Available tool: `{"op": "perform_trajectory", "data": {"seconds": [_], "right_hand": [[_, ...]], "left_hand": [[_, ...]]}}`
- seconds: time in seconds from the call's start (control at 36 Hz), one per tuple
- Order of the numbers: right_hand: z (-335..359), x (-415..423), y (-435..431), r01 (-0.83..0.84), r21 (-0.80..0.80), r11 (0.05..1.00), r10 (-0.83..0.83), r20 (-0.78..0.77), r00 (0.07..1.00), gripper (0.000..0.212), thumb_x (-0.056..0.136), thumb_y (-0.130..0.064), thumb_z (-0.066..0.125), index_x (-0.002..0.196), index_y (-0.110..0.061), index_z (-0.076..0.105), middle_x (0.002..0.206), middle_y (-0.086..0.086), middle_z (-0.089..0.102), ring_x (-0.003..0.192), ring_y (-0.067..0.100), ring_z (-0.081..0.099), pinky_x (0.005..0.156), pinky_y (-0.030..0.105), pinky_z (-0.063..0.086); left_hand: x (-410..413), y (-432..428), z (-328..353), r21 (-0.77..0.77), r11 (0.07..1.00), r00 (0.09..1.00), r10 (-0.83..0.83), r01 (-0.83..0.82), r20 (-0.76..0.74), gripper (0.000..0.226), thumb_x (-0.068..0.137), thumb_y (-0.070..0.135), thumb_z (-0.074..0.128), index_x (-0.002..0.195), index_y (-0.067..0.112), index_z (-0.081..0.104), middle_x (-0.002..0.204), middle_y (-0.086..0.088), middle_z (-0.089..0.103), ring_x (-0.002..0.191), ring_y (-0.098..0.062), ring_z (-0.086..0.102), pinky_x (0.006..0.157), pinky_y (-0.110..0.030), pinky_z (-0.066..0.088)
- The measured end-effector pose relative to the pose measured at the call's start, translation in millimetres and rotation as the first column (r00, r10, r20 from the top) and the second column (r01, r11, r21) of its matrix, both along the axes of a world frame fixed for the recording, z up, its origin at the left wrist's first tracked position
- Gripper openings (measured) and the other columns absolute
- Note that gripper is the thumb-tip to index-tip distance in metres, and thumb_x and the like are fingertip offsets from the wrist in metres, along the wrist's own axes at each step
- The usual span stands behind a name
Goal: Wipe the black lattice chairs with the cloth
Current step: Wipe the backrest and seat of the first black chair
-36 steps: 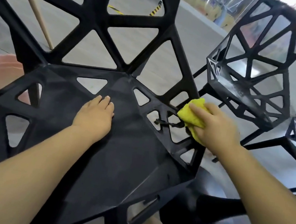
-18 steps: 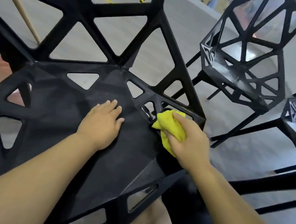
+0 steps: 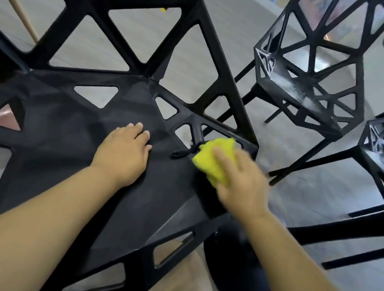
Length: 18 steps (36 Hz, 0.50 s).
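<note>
Right hand (image 3: 242,181) grips cloth (image 3: 213,162) on near chair (image 3: 71,129) seat edge. Left hand (image 3: 124,153) rests flat, fingers straight. 2 more chairs (image 3: 318,71) on grey floor (image 3: 238,24).

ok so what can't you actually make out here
Head view only:
right hand: motion-blurred; its grip on the yellow cloth is unclear.
near chair: legs hidden under its seat.
far-right chair: cut off by the frame edge.
pinkish object at left: mostly hidden behind the lattice.
</note>
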State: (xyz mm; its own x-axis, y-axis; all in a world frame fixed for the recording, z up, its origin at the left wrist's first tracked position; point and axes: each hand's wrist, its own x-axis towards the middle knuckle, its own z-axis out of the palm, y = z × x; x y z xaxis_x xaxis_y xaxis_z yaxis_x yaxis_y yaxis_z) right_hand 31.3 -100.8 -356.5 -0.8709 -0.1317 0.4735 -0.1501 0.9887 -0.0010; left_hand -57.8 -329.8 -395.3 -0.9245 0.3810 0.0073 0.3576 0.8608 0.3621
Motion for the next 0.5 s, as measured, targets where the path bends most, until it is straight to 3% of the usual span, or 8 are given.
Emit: {"op": "perform_trajectory", "data": {"seconds": [0.06,0.14,0.22,0.36,0.5], "right_hand": [[1.0,1.7,-0.9,-0.067,0.069,0.995,0.066,0.02,0.998,0.052,0.073,-0.026,0.062,0.124,-0.027,0.047,0.104,0.015,0.063,0.069,0.035,0.06,0.046,0.035,0.05],[12.0,-14.5,13.5,0.031,0.018,0.999,-0.031,-0.013,0.999,0.054,0.072,-0.025,0.051,0.126,-0.023,0.045,0.107,0.014,0.055,0.074,0.035,0.058,0.047,0.032,0.048],[27.1,-46.1,29.6,0.127,-0.008,0.992,-0.127,-0.025,0.992,0.06,0.067,-0.015,0.056,0.124,-0.023,0.043,0.107,0.02,0.054,0.071,0.039,0.056,0.05,0.039,0.05],[39.1,-96.5,23.2,0.013,0.229,0.973,0.006,-0.085,0.996,0.054,0.069,-0.009,0.055,0.122,-0.019,0.044,0.102,0.024,0.06,0.061,0.036,0.055,0.046,0.032,0.04],[59.3,-156.3,-3.4,0.026,0.295,0.955,0.039,-0.211,0.977,0.054,0.065,-0.009,0.064,0.117,-0.02,0.051,0.1,0.021,0.063,0.055,0.033,0.053,0.047,0.029,0.028]], "left_hand": [[1.1,1.5,2.0,0.011,1.0,1.0,0.005,-0.005,0.002,0.036,0.097,0.023,0.038,0.125,0.005,0.052,0.138,-0.014,0.044,0.129,-0.034,0.038,0.107,-0.043,0.03],[3.5,1.9,2.6,0.03,0.999,1.0,0.026,-0.026,0.018,0.039,0.099,0.024,0.036,0.133,0.009,0.046,0.148,-0.009,0.034,0.138,-0.028,0.028,0.112,-0.038,0.022],[4.9,0.2,1.7,0.03,0.999,1.0,0.028,-0.028,0.013,0.042,0.1,0.026,0.031,0.139,0.013,0.04,0.152,-0.005,0.028,0.141,-0.024,0.022,0.114,-0.034,0.015],[6.0,1.6,3.7,0.03,0.999,0.999,0.036,-0.036,-0.007,0.043,0.1,0.027,0.03,0.141,0.014,0.037,0.153,-0.004,0.027,0.141,-0.021,0.022,0.114,-0.032,0.013],[5.1,-0.6,2.5,0.065,0.997,0.999,0.039,-0.037,-0.026,0.041,0.098,0.025,0.039,0.136,0.011,0.046,0.148,-0.007,0.036,0.137,-0.024,0.03,0.112,-0.034,0.02]]}}
